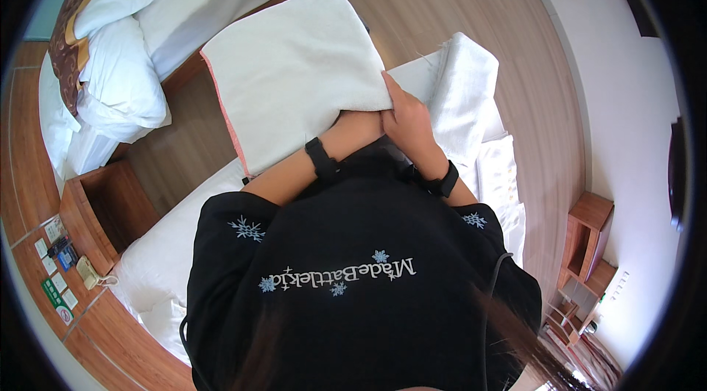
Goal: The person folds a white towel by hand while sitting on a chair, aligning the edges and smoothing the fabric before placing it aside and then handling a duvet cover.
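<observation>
A white towel [298, 59] with a pink-red stitched edge on its left side spreads out before me. My right hand [409, 120] pinches its lower right corner between thumb and fingers. My left hand [369, 125] reaches across to the same corner; its fingers are hidden behind the towel and my right hand, so their grip does not show. Just right of my hands, another white towel [464, 93], loosely folded and with loose threads at one edge, lies on white linen. Folded white cloths [497, 170] lie closer to my right forearm.
A bed with white bedding [188, 21] and a brown patterned runner [69, 54] stands at upper left. A white-sheeted bed [165, 247] is beside me. Left of it stands a wooden nightstand [110, 209], near a telephone handset [88, 272]. Wooden shelving [588, 231] is by the right wall.
</observation>
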The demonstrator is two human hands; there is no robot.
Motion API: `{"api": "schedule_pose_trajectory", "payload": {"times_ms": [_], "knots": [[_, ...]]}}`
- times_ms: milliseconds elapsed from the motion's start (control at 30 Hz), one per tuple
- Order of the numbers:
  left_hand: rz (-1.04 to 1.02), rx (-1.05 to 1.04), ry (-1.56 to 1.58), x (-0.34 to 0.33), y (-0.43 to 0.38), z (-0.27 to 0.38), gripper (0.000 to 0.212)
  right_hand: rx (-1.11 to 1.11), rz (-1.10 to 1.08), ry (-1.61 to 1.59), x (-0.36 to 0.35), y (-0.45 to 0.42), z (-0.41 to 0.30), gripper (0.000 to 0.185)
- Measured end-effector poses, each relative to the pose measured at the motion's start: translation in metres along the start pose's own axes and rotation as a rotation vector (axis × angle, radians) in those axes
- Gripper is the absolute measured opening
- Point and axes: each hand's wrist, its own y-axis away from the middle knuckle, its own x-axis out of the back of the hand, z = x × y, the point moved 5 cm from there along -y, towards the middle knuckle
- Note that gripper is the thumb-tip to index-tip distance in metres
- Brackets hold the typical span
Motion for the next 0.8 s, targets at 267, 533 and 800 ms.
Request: {"api": "schedule_pose_trajectory", "payload": {"times_ms": [267, 533, 800], "knots": [[-0.284, 0.127, 0.319, 0.006, -0.001, 0.012, 0.055, 0.035, -0.374, -0.622, 0.004, -0.010, 0.031, 0.064], [-0.221, 0.101, 0.206, 0.006, -0.006, 0.010, 0.056, -0.394, -0.542, -0.887, -0.035, -0.060, 0.049, 0.058], [-0.171, 0.056, -0.066, -0.003, 0.012, 0.031, 0.063, -0.354, -0.349, -0.703, -0.067, -0.059, 0.077, 0.054]]}}
